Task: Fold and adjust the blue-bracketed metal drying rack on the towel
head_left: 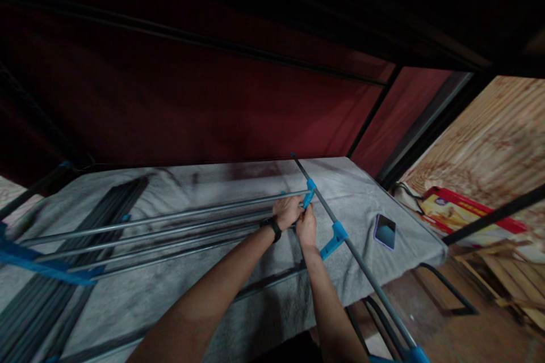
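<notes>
black wristband behind left hand, forearms bare

From the right hand, I could pass over the cloth at ten o'clock, behind the parallel rods blocking nine. The long pole bars twelve round to five; a blue bracket juts at four, a phone beyond at three.

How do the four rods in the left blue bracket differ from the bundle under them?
The rods look lighter; the bundle darker. The rods are spaced apart; the bundle is closely packed. The rods reach the left hand; the bundle lies away from it. Both look long and straight.
</notes>
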`<state>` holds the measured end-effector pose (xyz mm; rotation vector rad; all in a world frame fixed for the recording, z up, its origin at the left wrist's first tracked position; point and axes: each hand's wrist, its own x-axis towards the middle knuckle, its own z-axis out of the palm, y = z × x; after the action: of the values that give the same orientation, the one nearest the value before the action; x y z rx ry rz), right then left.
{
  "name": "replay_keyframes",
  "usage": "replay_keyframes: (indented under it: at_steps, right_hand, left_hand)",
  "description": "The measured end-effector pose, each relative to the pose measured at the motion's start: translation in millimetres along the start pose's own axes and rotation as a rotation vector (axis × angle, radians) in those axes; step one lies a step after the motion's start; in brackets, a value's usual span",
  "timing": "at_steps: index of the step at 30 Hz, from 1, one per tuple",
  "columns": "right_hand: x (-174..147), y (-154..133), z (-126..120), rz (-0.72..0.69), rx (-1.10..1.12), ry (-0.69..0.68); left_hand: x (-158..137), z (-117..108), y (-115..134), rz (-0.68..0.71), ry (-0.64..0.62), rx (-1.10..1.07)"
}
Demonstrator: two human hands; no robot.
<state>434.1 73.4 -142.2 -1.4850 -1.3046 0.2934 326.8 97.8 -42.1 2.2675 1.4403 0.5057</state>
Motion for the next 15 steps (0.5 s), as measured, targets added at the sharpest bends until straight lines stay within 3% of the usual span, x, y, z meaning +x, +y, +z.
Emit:
replay_keyframes:
  at_steps: [15]
  right_hand:
    - [-0.6,-6.7,-1.4,0.032,-0.016,0.0]
  left_hand:
    - [-1.6,1.7,-4.4,0.048,-0.024,0.028]
